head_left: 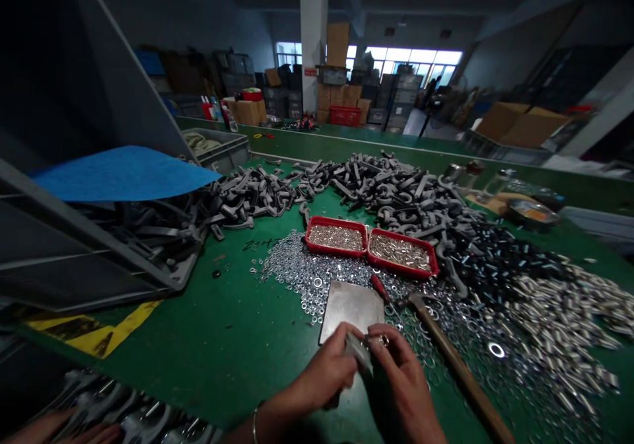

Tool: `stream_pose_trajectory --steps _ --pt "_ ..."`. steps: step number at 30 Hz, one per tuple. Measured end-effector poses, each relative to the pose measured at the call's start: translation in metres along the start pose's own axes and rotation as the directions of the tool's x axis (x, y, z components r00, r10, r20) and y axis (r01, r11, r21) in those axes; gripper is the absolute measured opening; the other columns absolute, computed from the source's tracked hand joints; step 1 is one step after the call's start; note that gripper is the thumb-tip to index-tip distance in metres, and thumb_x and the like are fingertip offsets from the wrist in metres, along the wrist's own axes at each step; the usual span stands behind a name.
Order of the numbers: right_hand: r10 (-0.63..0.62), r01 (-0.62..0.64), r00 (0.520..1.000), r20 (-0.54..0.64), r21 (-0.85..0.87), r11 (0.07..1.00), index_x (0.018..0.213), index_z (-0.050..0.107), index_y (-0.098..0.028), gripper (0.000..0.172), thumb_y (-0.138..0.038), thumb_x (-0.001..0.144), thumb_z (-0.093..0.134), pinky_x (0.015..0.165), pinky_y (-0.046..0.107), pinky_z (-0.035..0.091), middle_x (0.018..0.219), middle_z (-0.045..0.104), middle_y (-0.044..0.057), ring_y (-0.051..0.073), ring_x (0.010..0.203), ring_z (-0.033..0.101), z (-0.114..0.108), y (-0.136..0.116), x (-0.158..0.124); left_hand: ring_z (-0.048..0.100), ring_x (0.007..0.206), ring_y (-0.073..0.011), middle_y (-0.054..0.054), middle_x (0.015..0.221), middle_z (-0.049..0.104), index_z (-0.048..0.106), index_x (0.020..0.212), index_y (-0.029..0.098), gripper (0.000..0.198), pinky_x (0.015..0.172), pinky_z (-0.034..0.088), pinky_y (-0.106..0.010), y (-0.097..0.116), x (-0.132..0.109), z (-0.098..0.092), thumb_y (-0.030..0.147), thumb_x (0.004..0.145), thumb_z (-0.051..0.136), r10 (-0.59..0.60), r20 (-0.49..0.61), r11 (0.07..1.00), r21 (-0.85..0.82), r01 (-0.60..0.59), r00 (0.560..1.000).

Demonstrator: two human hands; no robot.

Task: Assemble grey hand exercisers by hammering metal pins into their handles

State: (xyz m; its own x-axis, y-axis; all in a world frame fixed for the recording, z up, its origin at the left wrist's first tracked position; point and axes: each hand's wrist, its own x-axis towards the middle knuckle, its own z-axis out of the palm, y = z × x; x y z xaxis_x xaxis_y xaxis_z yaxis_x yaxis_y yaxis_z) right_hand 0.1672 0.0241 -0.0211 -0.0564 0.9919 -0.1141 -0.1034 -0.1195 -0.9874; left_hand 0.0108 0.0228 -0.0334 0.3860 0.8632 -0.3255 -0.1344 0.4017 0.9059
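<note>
My left hand is closed around a grey metal part, probably one of the curved castings, though fingers hide most of it. Facing it, my right hand pinches a small shiny metal ring at the part's upper end; whether the ring sits on the part I cannot tell. Just beyond both hands a flat steel plate lies on the green table. A wooden-handled hammer rests to the right of my right hand, and a red-handled screwdriver lies by the plate.
Two red trays of small metal pieces stand amid loose washers. Grey castings are heaped behind, silver cylinders at right. A tipped grey crate stands left. At lower left, another person's hand touches more castings.
</note>
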Motion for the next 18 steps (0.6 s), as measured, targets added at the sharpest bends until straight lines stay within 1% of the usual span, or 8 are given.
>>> stream_pose_trajectory --steps 3,6,9,11,12,15,17,18 --pt "0.007 -0.014 0.99 0.143 0.049 0.999 0.084 0.069 -0.024 0.022 -0.046 0.083 0.071 0.084 0.032 0.045 0.097 0.062 0.004 0.023 0.095 0.057 -0.005 -0.003 0.005 0.049 0.052 -0.0085 -0.002 0.081 0.065 0.047 0.111 0.02 0.041 0.05 0.036 -0.022 0.007 -0.013 -0.001 0.018 0.073 0.064 -0.084 0.329 0.996 -0.001 0.089 0.941" --pt "0.072 -0.075 0.962 0.263 0.003 0.997 0.092 0.07 -0.025 0.022 -0.046 0.086 0.067 0.079 0.033 0.047 0.094 0.063 0.004 0.022 0.087 0.058 -0.019 -0.013 0.013 0.048 0.051 -0.0068 -0.008 0.089 0.069 0.046 0.109 0.018 0.042 0.05 0.036 -0.023 0.011 -0.018 0.002 0.022 0.074 0.068 -0.067 0.419 0.974 -0.167 0.15 0.905" --pt "0.01 0.059 0.975 0.222 -0.304 0.951 0.1 0.069 -0.028 0.019 -0.043 0.088 0.065 0.084 0.038 0.047 0.095 0.065 0.004 0.024 0.091 0.06 -0.048 -0.024 0.011 0.049 0.052 -0.0061 -0.01 0.096 0.069 0.046 0.103 0.019 0.04 0.049 0.033 -0.023 0.015 -0.014 0.001 0.019 0.071 0.07 -0.025 0.316 0.945 -0.302 0.126 0.948" --pt "-0.052 0.209 0.957 0.287 -0.552 0.807 0.096 0.069 -0.028 0.012 -0.037 0.091 0.062 0.087 0.039 0.047 0.096 0.065 0.005 0.025 0.093 0.059 -0.072 -0.025 -0.003 0.053 0.06 -0.0078 -0.011 0.105 0.067 0.049 0.101 0.018 0.036 0.054 0.036 -0.023 0.019 -0.009 -0.002 0.018 0.071 0.069 0.0 0.243 0.94 -0.332 0.083 0.97" --pt "-0.029 0.267 0.934 0.356 -0.642 0.719 0.094 0.069 -0.028 0.01 -0.034 0.092 0.061 0.086 0.039 0.047 0.096 0.065 0.005 0.025 0.093 0.059 -0.082 -0.023 -0.012 0.055 0.065 -0.0086 -0.012 0.107 0.067 0.05 0.1 0.016 0.032 0.057 0.038 -0.023 0.021 -0.007 -0.004 0.019 0.074 0.068 0.005 0.209 0.939 -0.337 0.067 0.978" --pt "0.105 0.338 0.889 0.445 -0.795 0.504 0.092 0.068 -0.029 0.012 -0.025 0.092 0.056 0.077 0.036 0.051 0.096 0.065 0.006 0.024 0.088 0.061 -0.105 -0.002 -0.041 0.054 0.064 -0.0089 -0.011 0.098 0.068 0.049 0.096 0.016 0.023 0.059 0.038 -0.023 0.023 0.002 -0.006 0.034 0.089 0.061 0.008 0.063 0.928 -0.373 0.016 0.998" --pt "0.103 0.34 0.901 0.422 -0.832 0.438 0.087 0.066 -0.027 0.013 -0.022 0.092 0.055 0.073 0.034 0.052 0.094 0.065 0.007 0.023 0.085 0.062 -0.112 0.014 -0.052 0.051 0.059 -0.0082 -0.008 0.091 0.068 0.048 0.093 0.017 0.027 0.057 0.037 -0.023 0.021 0.009 -0.004 0.043 0.093 0.056 0.025 -0.053 0.918 -0.395 -0.043 0.998" --pt "0.082 0.337 0.908 0.412 -0.831 0.444 0.087 0.065 -0.027 0.014 -0.022 0.093 0.054 0.073 0.034 0.052 0.094 0.065 0.007 0.023 0.084 0.063 -0.113 0.02 -0.053 0.051 0.057 -0.0082 -0.007 0.088 0.068 0.048 0.092 0.018 0.028 0.056 0.037 -0.023 0.02 0.012 -0.002 0.045 0.094 0.054 0.045 -0.094 0.926 -0.37 -0.077 0.995"
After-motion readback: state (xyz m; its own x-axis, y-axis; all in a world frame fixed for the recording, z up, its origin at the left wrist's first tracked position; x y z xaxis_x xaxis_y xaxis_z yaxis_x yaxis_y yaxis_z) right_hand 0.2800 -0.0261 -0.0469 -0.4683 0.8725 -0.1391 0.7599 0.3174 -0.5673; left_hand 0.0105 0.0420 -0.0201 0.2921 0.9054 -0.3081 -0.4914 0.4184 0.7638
